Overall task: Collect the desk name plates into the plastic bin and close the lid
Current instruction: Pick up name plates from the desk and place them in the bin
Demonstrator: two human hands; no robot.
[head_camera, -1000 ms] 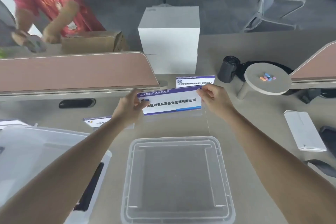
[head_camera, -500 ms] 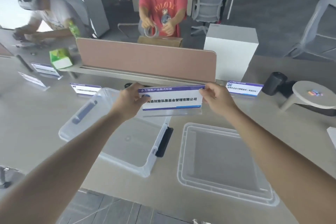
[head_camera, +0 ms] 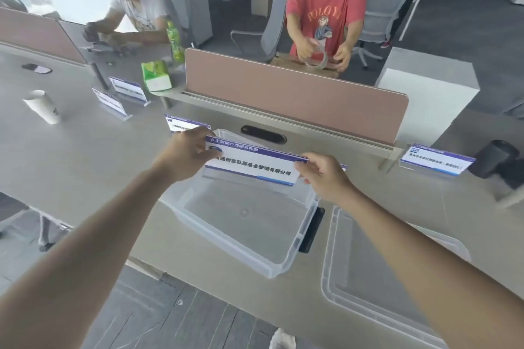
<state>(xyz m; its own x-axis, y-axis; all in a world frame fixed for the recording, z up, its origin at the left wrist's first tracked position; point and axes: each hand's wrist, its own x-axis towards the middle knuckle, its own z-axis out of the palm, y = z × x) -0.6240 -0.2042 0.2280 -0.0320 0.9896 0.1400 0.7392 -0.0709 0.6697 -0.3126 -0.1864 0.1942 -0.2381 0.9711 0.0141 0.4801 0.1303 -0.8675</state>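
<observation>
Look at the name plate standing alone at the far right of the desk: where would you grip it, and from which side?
Probably pinch the name plate by its two short ends, reaching from above and in front. It is wide and thin, leaning on a clear base, so end grips spare the printed face, as both hands do with the held plate.

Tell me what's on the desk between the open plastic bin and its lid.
In the head view, only the bin's black latch handle, hanging off the right wall of the plastic bin, and a strip of bare desk separate it from the lid.
</observation>
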